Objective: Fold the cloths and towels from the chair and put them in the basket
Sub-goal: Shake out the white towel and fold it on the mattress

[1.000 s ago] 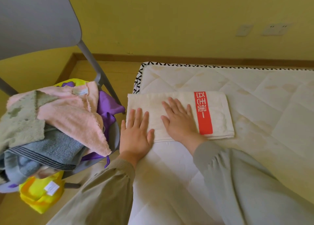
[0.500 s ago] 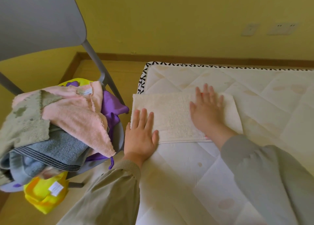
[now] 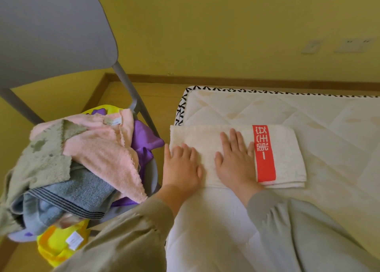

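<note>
A cream towel (image 3: 287,154) with a red printed band lies folded lengthwise on the white quilted mattress (image 3: 308,117). My left hand (image 3: 182,167) rests flat on the towel's left end, fingers straight. My right hand (image 3: 234,158) presses flat on the towel's middle, just left of the red band. To the left, a grey chair (image 3: 51,35) carries a heap of cloths: a pink towel (image 3: 107,148), a green cloth (image 3: 43,160), a grey striped towel (image 3: 76,197), a purple cloth (image 3: 144,144) and a yellow cloth (image 3: 59,245). No basket is in view.
The mattress edge with black-and-white piping (image 3: 181,109) runs close beside the chair. Wooden floor and a brown skirting board (image 3: 246,82) lie behind, under a yellow wall with sockets (image 3: 337,45).
My right hand slid right along the towel to the red band, then came back to the middle. My left hand stayed on the left end.
</note>
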